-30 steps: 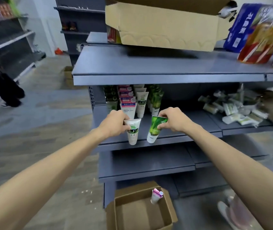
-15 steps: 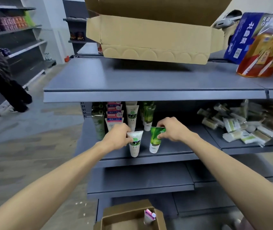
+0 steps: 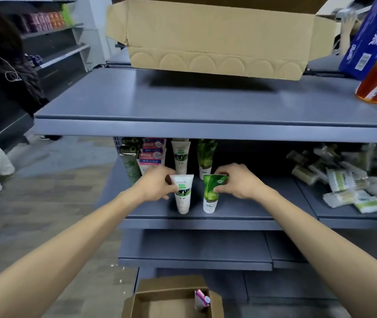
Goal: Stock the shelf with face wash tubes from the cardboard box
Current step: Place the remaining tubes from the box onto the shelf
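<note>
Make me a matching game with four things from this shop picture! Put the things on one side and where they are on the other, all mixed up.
Things:
1. white tube
2. green tube
3. pink-capped tube
4. big cardboard box

Places:
A. on the top shelf
B. in the left hand
C. in the small box on the floor
D. in the right hand

Pairs: 1-B, 2-D, 3-C, 4-A
</note>
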Tool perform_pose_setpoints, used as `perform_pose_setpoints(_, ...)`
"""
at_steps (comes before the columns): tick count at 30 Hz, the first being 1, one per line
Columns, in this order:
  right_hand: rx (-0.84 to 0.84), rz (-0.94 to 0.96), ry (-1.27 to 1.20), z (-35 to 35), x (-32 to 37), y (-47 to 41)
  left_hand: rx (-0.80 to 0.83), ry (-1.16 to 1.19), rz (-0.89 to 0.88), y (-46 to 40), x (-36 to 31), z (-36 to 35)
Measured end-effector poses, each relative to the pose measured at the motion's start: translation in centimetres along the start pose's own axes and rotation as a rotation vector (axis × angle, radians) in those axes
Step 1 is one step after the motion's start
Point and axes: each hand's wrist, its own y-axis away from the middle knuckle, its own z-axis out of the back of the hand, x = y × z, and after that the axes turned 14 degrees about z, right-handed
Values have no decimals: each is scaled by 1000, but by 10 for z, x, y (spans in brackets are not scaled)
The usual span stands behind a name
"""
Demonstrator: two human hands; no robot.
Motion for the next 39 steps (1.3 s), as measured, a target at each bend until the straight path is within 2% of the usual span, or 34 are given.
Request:
perform_pose_setpoints(10,-121,-50,-286,-33,-19,26,-68,274,41,5,16,-26)
perform_pose_setpoints(13,-151,-104,-362,-55,-24,36,-155,310,117,11,24,-46)
perform_pose_setpoints(18,-316,-181,-429,-85,-22,40,-243,392,255,21,25,-95)
perform_pose_setpoints(24,-456,-215,-427,-96,-21,34,-366,377,303,10,21,-115)
perform_pose_setpoints(32,-451,-248,-381,-95,-32,6,-469,300,321,-22,16,-115)
perform_pose_setpoints(39,-446,-253,-353,-90,-44,-22,-499,248,331,-44,11,-112)
